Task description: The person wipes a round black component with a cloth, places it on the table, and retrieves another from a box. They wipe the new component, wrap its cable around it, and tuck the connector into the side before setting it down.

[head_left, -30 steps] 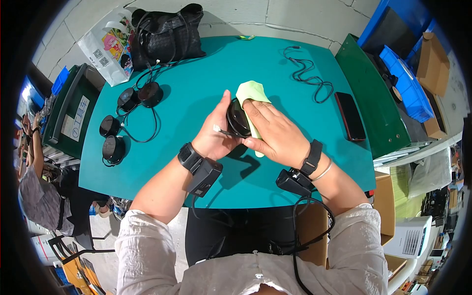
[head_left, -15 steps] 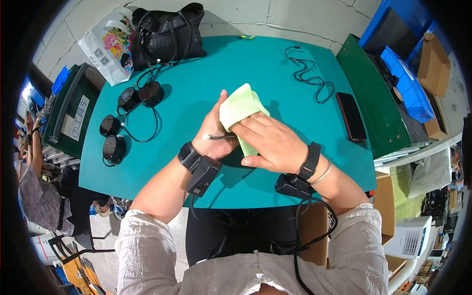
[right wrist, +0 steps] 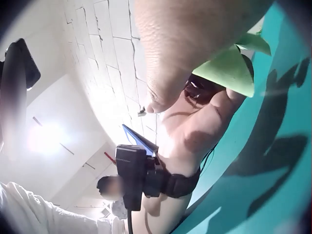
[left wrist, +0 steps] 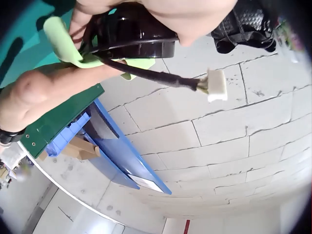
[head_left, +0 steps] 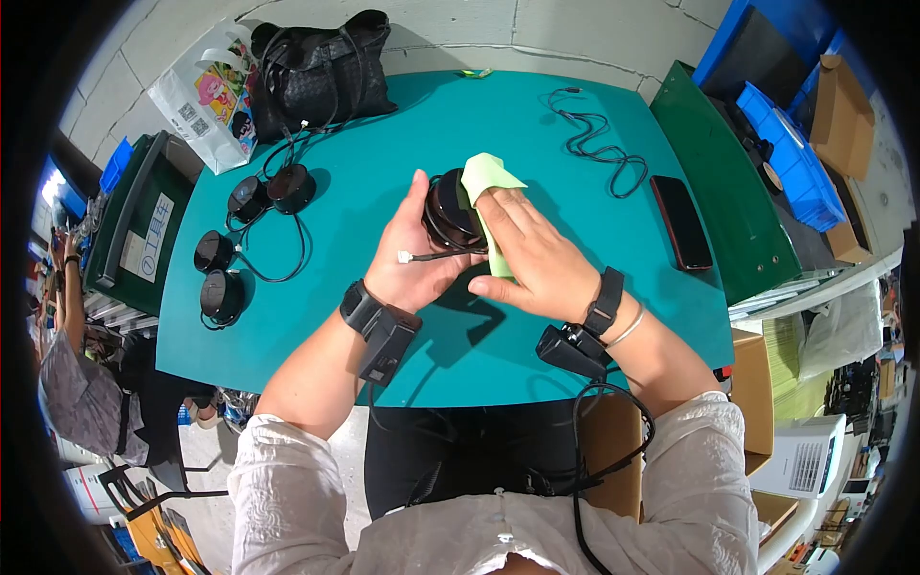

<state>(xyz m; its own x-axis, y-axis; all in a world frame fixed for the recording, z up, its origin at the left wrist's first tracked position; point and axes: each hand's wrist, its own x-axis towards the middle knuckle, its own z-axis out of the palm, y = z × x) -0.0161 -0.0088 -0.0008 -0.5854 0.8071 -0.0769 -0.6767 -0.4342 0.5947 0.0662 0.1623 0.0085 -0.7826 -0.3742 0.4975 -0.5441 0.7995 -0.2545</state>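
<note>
My left hand (head_left: 401, 257) grips a glossy black round device (head_left: 450, 203), its thumb up along the near side. From the device comes a short black cable (left wrist: 151, 74) ending in a white connector (left wrist: 217, 85), which hangs free over the left palm. A light green cloth (head_left: 491, 174) lies against the device's right face. With fingers laid nearly straight, my right hand (head_left: 544, 257) presses the cloth onto it, the thumb standing apart below. In the right wrist view the cloth (right wrist: 226, 73) covers part of the device.
Several similar black round devices (head_left: 291, 189) with cables stand on the left of the green table (head_left: 383, 355). Behind them are a black handbag (head_left: 321, 81) and a white paper bag (head_left: 206, 110). A coiled cable (head_left: 599, 144) and a phone (head_left: 681, 222) lie at the right.
The cloth passed over the device's face, covering it half a second ago, then slid back right with the right hand. The black face shows again; the left hand keeps its hold.
</note>
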